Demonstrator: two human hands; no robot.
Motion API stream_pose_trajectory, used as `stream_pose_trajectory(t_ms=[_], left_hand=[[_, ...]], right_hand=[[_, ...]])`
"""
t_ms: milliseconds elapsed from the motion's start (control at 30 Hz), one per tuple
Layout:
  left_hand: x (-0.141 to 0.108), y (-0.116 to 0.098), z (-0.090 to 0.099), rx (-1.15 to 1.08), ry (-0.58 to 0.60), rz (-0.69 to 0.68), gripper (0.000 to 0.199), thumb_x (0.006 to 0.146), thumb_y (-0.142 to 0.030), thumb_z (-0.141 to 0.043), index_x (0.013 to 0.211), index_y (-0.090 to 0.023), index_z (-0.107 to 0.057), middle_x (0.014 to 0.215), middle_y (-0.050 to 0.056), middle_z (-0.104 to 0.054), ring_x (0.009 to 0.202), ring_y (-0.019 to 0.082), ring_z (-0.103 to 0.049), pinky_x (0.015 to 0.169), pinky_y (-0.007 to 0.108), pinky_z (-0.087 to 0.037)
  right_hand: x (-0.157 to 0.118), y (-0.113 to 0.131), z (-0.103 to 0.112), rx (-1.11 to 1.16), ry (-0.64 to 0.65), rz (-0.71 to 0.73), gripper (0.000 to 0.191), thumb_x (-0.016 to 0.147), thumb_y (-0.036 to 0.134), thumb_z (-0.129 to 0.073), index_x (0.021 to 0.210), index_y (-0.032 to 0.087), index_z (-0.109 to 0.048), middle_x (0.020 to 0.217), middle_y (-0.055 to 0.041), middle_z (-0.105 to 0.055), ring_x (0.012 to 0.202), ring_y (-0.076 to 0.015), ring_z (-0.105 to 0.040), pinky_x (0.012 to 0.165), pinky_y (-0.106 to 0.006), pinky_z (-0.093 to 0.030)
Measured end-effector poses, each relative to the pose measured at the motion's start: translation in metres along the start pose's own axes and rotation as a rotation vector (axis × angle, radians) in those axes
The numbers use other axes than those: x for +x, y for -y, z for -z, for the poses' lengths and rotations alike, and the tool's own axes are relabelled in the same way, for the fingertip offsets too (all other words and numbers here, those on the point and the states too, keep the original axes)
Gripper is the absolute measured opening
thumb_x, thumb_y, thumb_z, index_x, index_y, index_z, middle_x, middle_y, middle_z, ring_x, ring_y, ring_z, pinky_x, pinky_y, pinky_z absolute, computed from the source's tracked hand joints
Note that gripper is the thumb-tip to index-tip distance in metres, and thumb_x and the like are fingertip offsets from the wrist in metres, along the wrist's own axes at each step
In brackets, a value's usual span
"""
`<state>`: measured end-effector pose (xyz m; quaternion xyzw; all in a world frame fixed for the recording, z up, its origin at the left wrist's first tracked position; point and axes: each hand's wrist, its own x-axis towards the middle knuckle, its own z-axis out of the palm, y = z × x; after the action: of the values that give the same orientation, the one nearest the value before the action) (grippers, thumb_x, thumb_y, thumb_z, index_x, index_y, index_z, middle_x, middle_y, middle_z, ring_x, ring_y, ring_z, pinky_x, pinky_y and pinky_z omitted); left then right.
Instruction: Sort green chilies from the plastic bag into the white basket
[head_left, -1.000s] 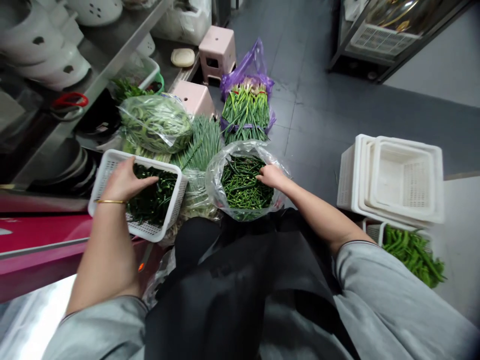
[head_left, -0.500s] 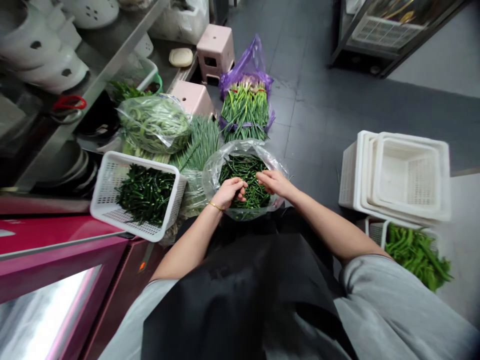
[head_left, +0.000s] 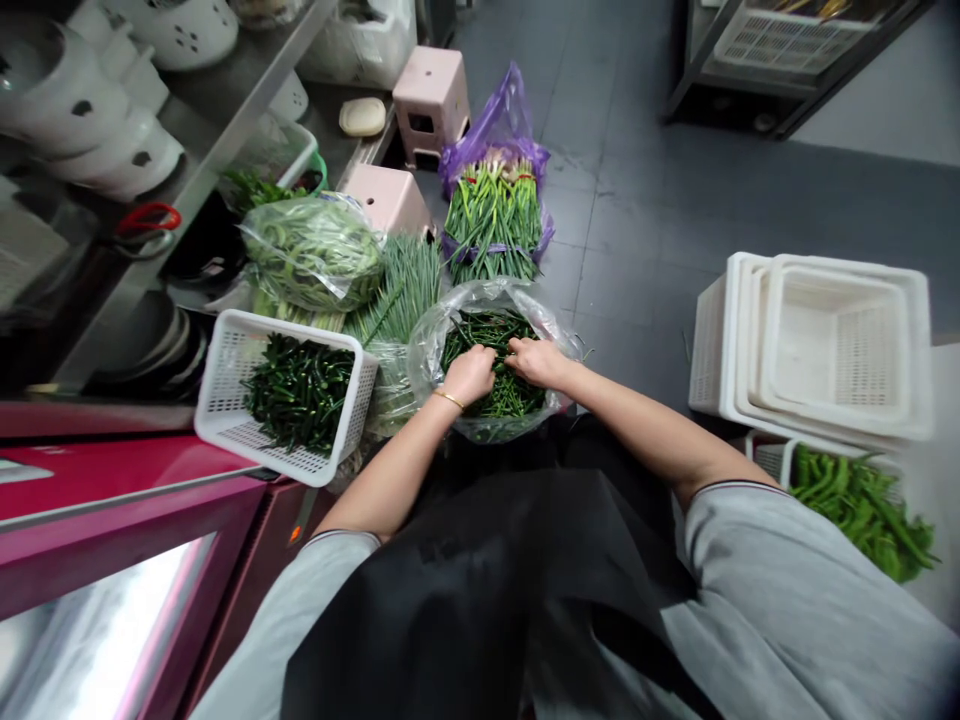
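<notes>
A clear plastic bag [head_left: 427,345] stands open in front of my knees, filled with slender dark green chili peppers [head_left: 517,395]. Over the pile, my left hand [head_left: 470,373] is closed with its knuckles up, its fingertips down among the chilies. Close beside it, my right hand [head_left: 535,361] pinches at the chilies with bent fingers. The exact pieces between my fingertips are largely hidden. To the left, a white plastic basket [head_left: 217,415] holds a heap of dark green chilies [head_left: 300,390].
Beyond the bag lie garlic shoots or scallions [head_left: 495,215] in a purple bag [head_left: 510,110]. Bagged greens [head_left: 311,250] and pink stools [head_left: 431,90] stand left of them. At right are stacked white baskets [head_left: 757,415] and larger green peppers [head_left: 855,510]. A red-trimmed cabinet [head_left: 127,470] is at left.
Both hands have lowered into the chilies, and their fingers have turned downward and drawn closer together. The view has shifted slightly, with the surroundings otherwise the same.
</notes>
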<state>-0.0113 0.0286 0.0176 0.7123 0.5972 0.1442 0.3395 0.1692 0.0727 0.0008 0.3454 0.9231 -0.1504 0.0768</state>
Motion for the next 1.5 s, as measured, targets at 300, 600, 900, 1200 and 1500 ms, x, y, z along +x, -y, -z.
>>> stream_pose_trajectory(t_ms=[300, 600, 900, 1200, 1500], left_hand=[[-0.002, -0.001, -0.001, -0.160, -0.192, 0.112, 0.009, 0.075, -0.023, -0.061, 0.075, -0.019, -0.053, 0.079, 0.007, -0.057, 0.082, 0.022, -0.059, 0.072, 0.031, -0.042], [-0.013, 0.017, 0.027, -1.249, 0.013, 0.378, 0.028, 0.058, -0.025, -0.073, 0.068, -0.018, -0.048, 0.045, -0.010, -0.032, 0.036, 0.004, -0.030, 0.037, 0.017, -0.017], [-0.005, 0.009, -0.011, -1.191, -0.044, 0.434, 0.035, 0.065, -0.043, -0.076, 0.068, -0.012, -0.061, 0.046, -0.006, -0.041, 0.035, 0.002, -0.028, 0.034, 0.017, -0.014], [-0.016, 0.031, 0.024, -1.518, 0.120, 0.368, 0.019, 0.064, -0.023, -0.065, 0.079, -0.016, -0.057, 0.069, 0.004, -0.066, 0.058, 0.015, -0.062, 0.056, 0.028, -0.050], [0.000, 0.011, -0.003, -1.077, -0.005, 0.272, 0.045, 0.060, -0.032, -0.081, 0.096, -0.012, -0.062, 0.054, -0.006, -0.051, 0.039, 0.003, -0.038, 0.038, 0.018, -0.025]], right_hand=[[0.008, 0.008, 0.011, 0.069, -0.034, -0.209, 0.038, 0.097, 0.038, -0.039, 0.096, 0.014, -0.068, 0.093, -0.0120, -0.068, 0.084, -0.0192, -0.063, 0.070, -0.027, -0.040], [0.037, 0.005, 0.012, -0.030, 0.041, -0.300, 0.035, 0.090, 0.043, -0.053, 0.098, 0.014, -0.071, 0.105, -0.0155, -0.067, 0.088, -0.0255, -0.065, 0.066, -0.030, -0.044], [-0.012, 0.033, 0.021, 0.364, -0.027, -0.171, 0.031, 0.093, 0.038, -0.049, 0.088, 0.017, -0.071, 0.084, -0.0052, -0.070, 0.076, -0.0148, -0.063, 0.068, -0.024, -0.042], [0.049, -0.016, 0.019, -0.035, 0.022, -0.282, 0.032, 0.091, 0.015, -0.038, 0.106, 0.010, -0.066, 0.115, -0.0202, -0.061, 0.095, -0.0262, -0.063, 0.078, -0.034, -0.045], [0.010, 0.009, 0.028, 1.156, -0.070, -0.312, 0.014, 0.085, 0.029, -0.054, 0.082, 0.016, -0.056, 0.060, -0.0021, -0.064, 0.057, -0.0145, -0.064, 0.057, -0.026, -0.053]])
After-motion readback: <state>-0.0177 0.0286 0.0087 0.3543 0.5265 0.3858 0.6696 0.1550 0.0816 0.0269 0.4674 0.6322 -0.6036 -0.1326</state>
